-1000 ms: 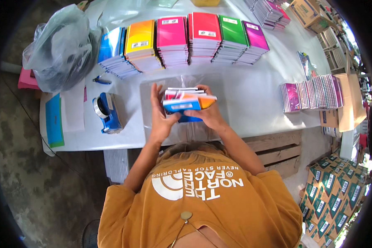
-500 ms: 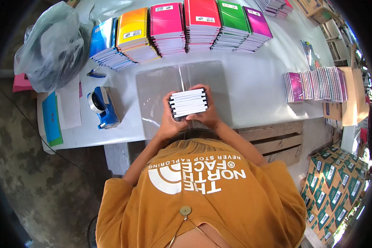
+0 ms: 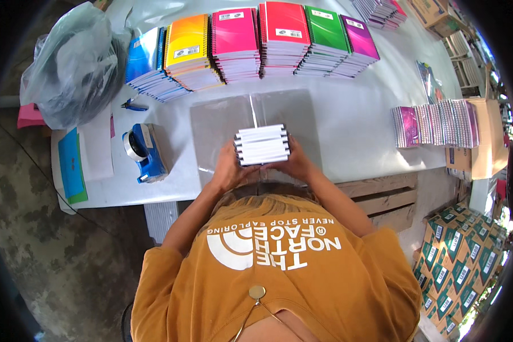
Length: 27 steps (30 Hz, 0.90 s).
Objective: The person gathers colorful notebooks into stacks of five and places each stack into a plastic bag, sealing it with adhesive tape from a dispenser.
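Note:
A stack of several notebooks stands between my hands, their white page edges turned up and dark bindings showing at the sides. My left hand is closed round the stack's left side, and my right hand grips it from the right. Both thumbs meet its near side; the far fingertips are hidden behind it. Beneath lies a flat clear plastic bag on the white-covered table.
Spiral notebooks in coloured piles line the far side. To the left are a blue tape dispenser, pliers and a bulky plastic bag. More notebooks stand at right beside a cardboard box.
My fingers have slid down from the stack's far corners to its sides and near edge. The stack is still held between both hands; the whole view has shifted slightly.

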Motion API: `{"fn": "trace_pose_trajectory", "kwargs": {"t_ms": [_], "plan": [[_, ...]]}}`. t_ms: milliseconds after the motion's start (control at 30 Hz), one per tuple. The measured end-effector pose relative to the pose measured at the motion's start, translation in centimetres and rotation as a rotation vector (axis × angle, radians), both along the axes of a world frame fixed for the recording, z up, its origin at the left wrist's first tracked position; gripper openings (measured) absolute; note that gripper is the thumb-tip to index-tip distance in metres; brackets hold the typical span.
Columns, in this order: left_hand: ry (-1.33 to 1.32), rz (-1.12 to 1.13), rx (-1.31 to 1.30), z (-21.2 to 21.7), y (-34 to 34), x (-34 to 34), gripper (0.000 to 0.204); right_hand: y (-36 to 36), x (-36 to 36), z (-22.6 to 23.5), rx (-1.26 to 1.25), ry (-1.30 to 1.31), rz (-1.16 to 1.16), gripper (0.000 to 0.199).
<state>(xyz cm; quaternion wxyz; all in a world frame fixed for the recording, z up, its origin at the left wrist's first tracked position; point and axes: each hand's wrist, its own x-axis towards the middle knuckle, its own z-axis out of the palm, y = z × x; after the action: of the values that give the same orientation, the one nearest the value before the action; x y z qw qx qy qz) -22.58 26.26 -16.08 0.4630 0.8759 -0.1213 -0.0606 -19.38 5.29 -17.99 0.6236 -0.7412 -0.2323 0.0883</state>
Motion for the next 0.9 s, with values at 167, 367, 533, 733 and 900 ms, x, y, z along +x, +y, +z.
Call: {"fn": "trace_pose_trajectory", "kwargs": {"t_ms": [167, 367, 533, 733, 900], "plan": [[0.594, 0.100, -0.541, 3.6, 0.6, 1.5, 0.070, 1.2, 1.4, 3.7, -0.210, 0.363, 0.003, 0.066], [0.844, -0.004, -0.332, 4.2, 1.1, 3.6, 0.061, 0.7, 3.8, 3.4, -0.658, 0.633, 0.202, 0.077], [0.863, -0.006, -0.276, 4.0, 0.9, 3.7, 0.066, 1.4, 3.9, 7.1, -0.896, 0.429, 0.200, 0.082], [0.627, 0.119, 0.478, 7.7, -0.3, 4.0, 0.075, 0.8, 2.8, 7.5, -0.903, 0.394, -0.085, 0.085], [0.195, 0.339, -0.306, 1.2, -1.0, 2.4, 0.071, 2.2, 1.0, 1.1, -0.087, 0.245, -0.329, 0.070]]}}
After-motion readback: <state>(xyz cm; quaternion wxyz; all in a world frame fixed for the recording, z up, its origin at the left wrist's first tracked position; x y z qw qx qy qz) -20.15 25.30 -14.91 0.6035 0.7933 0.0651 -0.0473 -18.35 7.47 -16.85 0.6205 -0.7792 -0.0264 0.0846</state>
